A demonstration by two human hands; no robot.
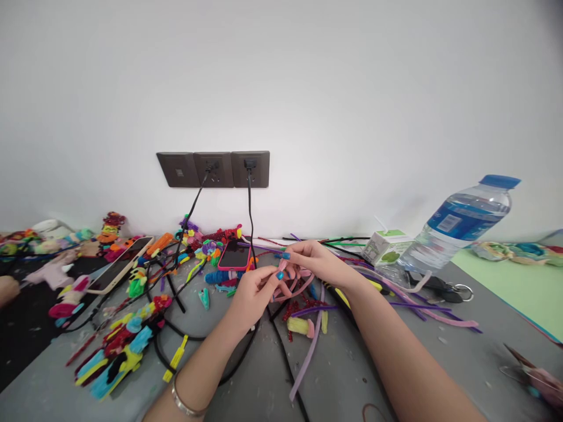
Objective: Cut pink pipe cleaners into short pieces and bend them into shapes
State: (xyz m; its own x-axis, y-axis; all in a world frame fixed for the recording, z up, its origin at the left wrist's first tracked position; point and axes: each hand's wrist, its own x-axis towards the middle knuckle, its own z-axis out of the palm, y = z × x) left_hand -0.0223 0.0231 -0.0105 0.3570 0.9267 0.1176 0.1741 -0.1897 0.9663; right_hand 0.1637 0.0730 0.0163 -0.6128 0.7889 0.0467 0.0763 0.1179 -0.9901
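Observation:
My left hand (257, 291) and my right hand (314, 262) meet above the middle of the table, fingers pinched together. Between them is a pink pipe cleaner (303, 286), its loops hanging below the fingertips; both hands grip it. Part of it is hidden by the fingers. Just below lie a pale yellow fuzzy roll with a pink end (301, 326), red tinsel stems (308, 305) and a lilac pipe cleaner (307, 360). A phone with a pink edge (234, 255) lies just left of my hands.
Colourful pipe-cleaner figures (125, 346) and a second phone (121, 265) cover the left. Black cables (250, 217) run from wall sockets (213, 169). On the right stand a water bottle (457, 220) and a drink carton (387, 246); scissors (532, 372) lie near the edge. Another person's hand (7, 290) shows far left.

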